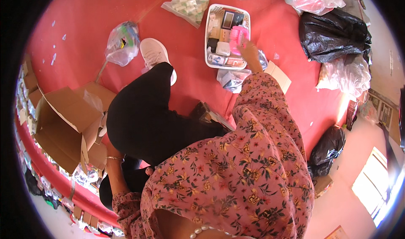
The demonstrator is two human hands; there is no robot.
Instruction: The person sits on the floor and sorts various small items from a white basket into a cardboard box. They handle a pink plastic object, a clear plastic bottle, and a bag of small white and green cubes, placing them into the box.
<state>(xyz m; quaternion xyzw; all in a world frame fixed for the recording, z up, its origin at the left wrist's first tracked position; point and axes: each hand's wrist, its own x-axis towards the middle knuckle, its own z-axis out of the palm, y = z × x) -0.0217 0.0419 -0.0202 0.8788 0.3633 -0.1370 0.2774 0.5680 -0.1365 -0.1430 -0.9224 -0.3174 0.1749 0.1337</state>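
The pink plastic item lay in the white basket at the right hand, and the step, apparently handling it, called next for sure finger placement, though neither hand's grip was discernible.

Pink item in white basket, open cardboard box
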